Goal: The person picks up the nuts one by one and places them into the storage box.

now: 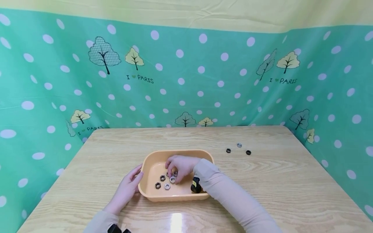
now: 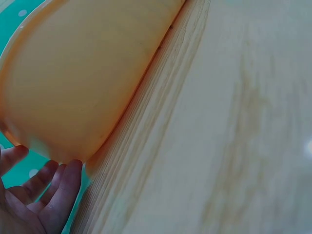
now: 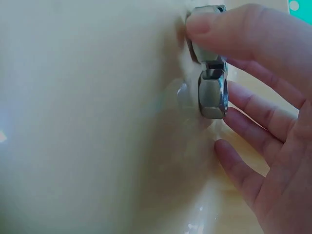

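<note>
A peach plastic basin (image 1: 163,197) sits on the table with several hex nuts in it, some dark and some silver. My left hand (image 1: 130,185) is at the basin's left end, its fingertips against the outer wall (image 2: 63,97) in the left wrist view. Inside the basin, my right hand (image 1: 183,166) reaches down among the nuts. The right wrist view has its thumb on a silver hex nut (image 3: 207,46), pinched against fingers partly hidden behind it. A second silver nut (image 3: 212,95) stands just beside that one, near the other fingers.
Beyond the basin to the right, two dark nuts (image 1: 228,150) and a silver nut (image 1: 239,145) lie on the wooden table (image 1: 276,181). A green dotted cloth (image 1: 186,84) hangs around the table's back and sides.
</note>
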Available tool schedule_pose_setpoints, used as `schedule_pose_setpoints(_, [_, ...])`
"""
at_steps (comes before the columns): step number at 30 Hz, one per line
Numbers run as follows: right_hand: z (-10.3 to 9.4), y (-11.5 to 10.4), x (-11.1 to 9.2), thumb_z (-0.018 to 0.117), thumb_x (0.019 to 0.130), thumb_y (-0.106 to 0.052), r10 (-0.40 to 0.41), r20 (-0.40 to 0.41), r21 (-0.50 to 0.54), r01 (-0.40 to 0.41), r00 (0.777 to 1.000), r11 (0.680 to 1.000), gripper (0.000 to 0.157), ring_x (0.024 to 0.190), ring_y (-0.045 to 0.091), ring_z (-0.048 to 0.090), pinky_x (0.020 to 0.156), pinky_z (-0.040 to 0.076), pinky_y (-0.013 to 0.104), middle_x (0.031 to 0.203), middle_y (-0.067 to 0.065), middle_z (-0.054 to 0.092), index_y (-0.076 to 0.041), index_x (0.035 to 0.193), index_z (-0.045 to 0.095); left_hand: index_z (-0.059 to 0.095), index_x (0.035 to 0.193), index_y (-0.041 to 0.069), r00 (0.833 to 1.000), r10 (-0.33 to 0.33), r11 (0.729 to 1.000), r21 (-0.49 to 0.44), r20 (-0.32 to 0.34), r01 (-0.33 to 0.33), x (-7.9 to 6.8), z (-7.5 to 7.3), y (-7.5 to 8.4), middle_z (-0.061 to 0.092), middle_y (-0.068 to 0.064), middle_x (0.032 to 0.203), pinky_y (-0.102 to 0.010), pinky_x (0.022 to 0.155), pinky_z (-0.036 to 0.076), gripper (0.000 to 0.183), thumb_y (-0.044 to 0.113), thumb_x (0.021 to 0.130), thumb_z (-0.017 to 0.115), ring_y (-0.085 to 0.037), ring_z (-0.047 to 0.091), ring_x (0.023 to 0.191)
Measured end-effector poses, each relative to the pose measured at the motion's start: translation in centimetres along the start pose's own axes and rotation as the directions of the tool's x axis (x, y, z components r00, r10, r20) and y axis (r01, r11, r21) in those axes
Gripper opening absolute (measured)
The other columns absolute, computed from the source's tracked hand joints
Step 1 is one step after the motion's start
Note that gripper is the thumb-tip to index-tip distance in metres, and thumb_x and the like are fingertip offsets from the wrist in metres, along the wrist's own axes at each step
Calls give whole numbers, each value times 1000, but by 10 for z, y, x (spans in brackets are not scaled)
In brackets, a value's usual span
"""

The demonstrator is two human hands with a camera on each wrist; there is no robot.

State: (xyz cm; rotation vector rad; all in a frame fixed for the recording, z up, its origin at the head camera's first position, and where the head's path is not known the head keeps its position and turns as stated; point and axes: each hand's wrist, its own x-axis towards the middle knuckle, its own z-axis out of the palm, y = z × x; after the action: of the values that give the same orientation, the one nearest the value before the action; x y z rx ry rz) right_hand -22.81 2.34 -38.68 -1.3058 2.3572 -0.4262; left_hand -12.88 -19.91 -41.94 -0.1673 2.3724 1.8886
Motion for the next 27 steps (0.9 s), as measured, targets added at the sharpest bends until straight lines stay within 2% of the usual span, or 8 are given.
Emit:
schedule_pose_setpoints(13, [1, -2, 0, 86, 65, -13, 18, -4, 13, -18, 1000, 1000, 20, 113, 11, 45, 105, 35, 16, 120, -1, 55, -16, 81, 75, 30, 145, -1, 1000, 13, 1000, -2, 12, -13, -1, 0, -3, 41, -31, 137, -31, 70, 61, 49, 17, 102, 43, -26, 64, 96])
schedule_pose_setpoints(21, [3, 3, 2, 87, 64, -15, 3, -12, 2, -3, 1000, 1000, 21, 113, 11, 45, 104, 35, 15, 120, -1, 55, -17, 81, 76, 32, 145, 2, 1000, -7, 1000, 4, -5, 7, 0, 1, -1, 42, -29, 138, -30, 70, 61, 47, 16, 101, 43, -27, 64, 96])
schedule_pose_setpoints(27, [3, 4, 1, 88, 63, -16, 13, -3, 32, -12, 1000, 999, 23, 113, 11, 44, 104, 35, 17, 120, -2, 54, -19, 82, 75, 32, 145, 2, 1000, -6, 1000, 8, -4, 6, 0, 1, -1, 41, -29, 139, -30, 71, 61, 48, 17, 101, 43, -29, 64, 98])
